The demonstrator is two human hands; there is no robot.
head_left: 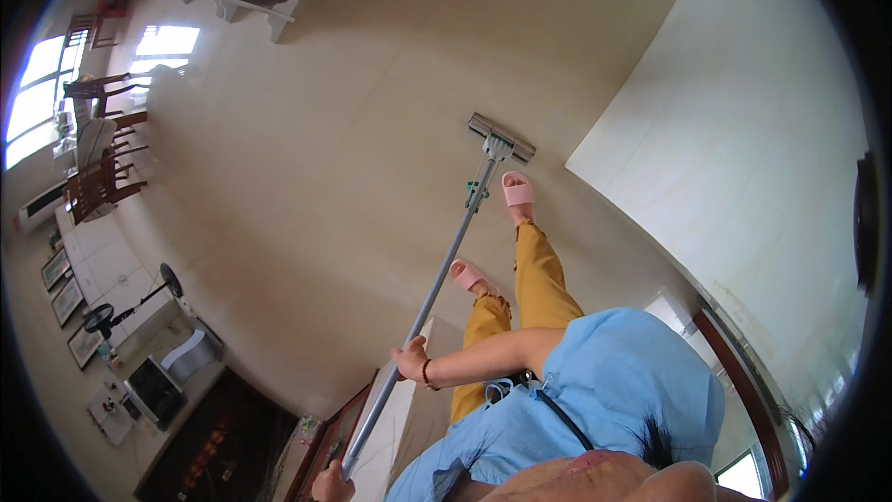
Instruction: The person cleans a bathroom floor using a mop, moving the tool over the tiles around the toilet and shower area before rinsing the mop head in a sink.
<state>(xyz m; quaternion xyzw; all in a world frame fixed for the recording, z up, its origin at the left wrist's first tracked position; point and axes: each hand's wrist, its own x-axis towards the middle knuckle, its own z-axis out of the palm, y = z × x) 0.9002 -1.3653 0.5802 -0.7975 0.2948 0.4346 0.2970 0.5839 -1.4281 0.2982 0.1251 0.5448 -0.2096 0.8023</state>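
A sponge mop (444,271) with a long grey metal pole slants across the middle of the view. Its flat, wide head (516,144) rests on the pale floor (316,149), just beyond my feet, and green fittings show low on the pole. My right hand (410,359), with a beaded bracelet at the wrist, is closed round the pole partway up. Near the lower edge, my left hand (332,484) grips the pole's upper end, partly cut off by the frame.
My feet wear pink slippers (518,189). A pale wall (734,130) rises at the right, its corner near the mop head. Wooden chairs (98,181) stand far left, with a fan (100,319) below them. A wooden-framed white panel (409,418) is beside my legs.
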